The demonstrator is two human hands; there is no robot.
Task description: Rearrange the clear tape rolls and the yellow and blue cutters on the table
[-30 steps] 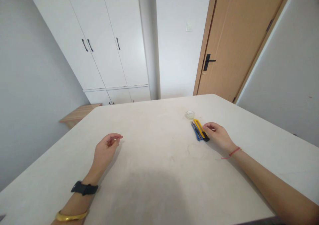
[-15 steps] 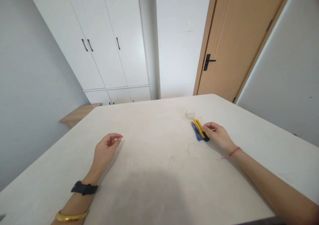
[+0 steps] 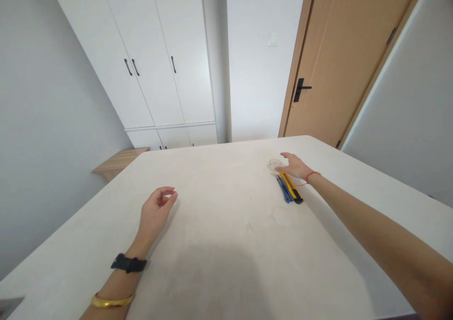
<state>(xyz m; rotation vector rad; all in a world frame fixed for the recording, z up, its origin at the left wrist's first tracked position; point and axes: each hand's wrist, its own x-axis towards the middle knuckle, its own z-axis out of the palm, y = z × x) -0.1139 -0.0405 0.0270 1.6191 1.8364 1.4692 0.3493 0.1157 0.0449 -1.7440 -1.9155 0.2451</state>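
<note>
On the right of the table, my right hand point(image 3: 293, 165) is open, thumb and fingers spread beside a clear roll of tape point(image 3: 274, 164). Its thumb is over the upper end of a yellow cutter point(image 3: 292, 188) with a black end. Blue cutters or similar slim tools point(image 3: 284, 189) lie just left of the yellow one; how many is hard to tell. My left hand point(image 3: 158, 207) rests over the left part of the table, fingers curled and fingertips close to the thumb, a small gap between them. Nothing shows in it.
The pale table point(image 3: 212, 178) fills the lower view. A wooden ledge point(image 3: 120, 162) stands beyond its left edge. White cabinets point(image 3: 159, 88) and a wooden door point(image 3: 339, 65) are behind it.
My right hand has moved forward from beside the yellow cutter to the tape roll, and its fingers have spread. The view has shifted slightly. My left hand is nearly unchanged.
</note>
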